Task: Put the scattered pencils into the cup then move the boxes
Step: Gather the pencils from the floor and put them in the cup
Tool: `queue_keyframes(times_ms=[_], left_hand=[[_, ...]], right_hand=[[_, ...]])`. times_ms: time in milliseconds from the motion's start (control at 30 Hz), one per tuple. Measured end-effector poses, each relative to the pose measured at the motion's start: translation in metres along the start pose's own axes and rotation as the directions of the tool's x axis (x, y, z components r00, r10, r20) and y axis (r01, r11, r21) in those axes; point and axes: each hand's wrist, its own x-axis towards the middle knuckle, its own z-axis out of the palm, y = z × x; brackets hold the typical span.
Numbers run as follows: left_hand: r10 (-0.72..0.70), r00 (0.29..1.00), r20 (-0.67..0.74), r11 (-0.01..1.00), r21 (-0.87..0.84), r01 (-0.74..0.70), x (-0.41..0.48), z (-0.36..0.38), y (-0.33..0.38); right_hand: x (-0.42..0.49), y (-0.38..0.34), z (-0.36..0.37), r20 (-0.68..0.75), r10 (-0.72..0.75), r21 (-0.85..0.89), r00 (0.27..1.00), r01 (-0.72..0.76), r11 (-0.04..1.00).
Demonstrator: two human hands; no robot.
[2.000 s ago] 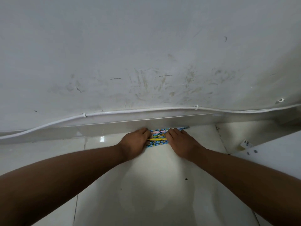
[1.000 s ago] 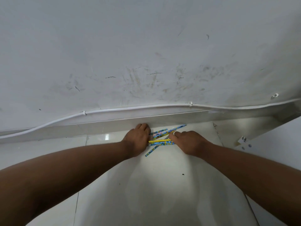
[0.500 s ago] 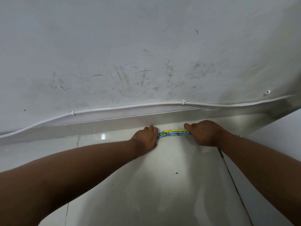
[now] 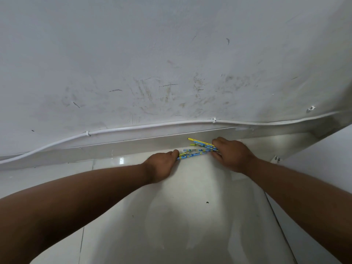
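Observation:
Several blue and yellow patterned pencils (image 4: 197, 150) lie in a loose bundle on the glossy white floor next to the skirting. My right hand (image 4: 231, 154) grips the bundle's right end, and the pencils fan out to the left from it. My left hand (image 4: 162, 165) is at the left ends of the lower pencils, fingers curled against their tips. No cup and no boxes are in view.
A scuffed white wall (image 4: 171, 63) rises straight ahead, with a white cable (image 4: 148, 126) clipped along it above the skirting. A white panel (image 4: 323, 155) with a small label (image 4: 277, 159) stands at the right. Pale floor tiles (image 4: 181, 216) stretch toward me.
The tight bundle held between both hands has fanned out. My right hand now holds its right end, with the upper pencils angled up to the left; both hands sit slightly lower.

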Motion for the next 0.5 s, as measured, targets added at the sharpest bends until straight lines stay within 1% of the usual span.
queue_keyframes(times_ms=[67,133,200,267,400,500], left_hand=[[0.007,1.0,0.027,0.994,-0.113,-0.004,-0.008,-0.006,-0.003],[0.015,1.0,0.025,0.98,-0.197,-0.009,-0.013,-0.008,-0.005],[0.019,0.999,0.032,0.971,-0.239,-0.01,-0.015,-0.009,-0.004],[-0.002,0.999,0.049,0.963,-0.271,0.015,-0.017,-0.011,0.001],[-0.04,0.995,0.091,0.955,-0.291,0.065,-0.021,-0.013,0.002],[-0.062,0.994,0.095,0.922,-0.376,0.094,-0.024,-0.02,-0.007]], right_hand=[[0.005,-0.013,-0.001,0.036,0.025,0.097,0.999,-0.028,0.995],[0.009,-0.028,0.0,0.083,0.0,0.155,0.997,-0.012,0.988],[0.011,-0.045,0.001,0.089,-0.047,0.177,0.995,0.031,0.984],[0.014,-0.059,0.002,0.092,-0.06,0.218,0.994,0.039,0.975],[0.021,-0.064,-0.003,0.11,-0.023,0.241,0.994,-0.004,0.971],[0.024,-0.06,-0.01,0.077,0.006,0.229,0.997,-0.024,0.973]])
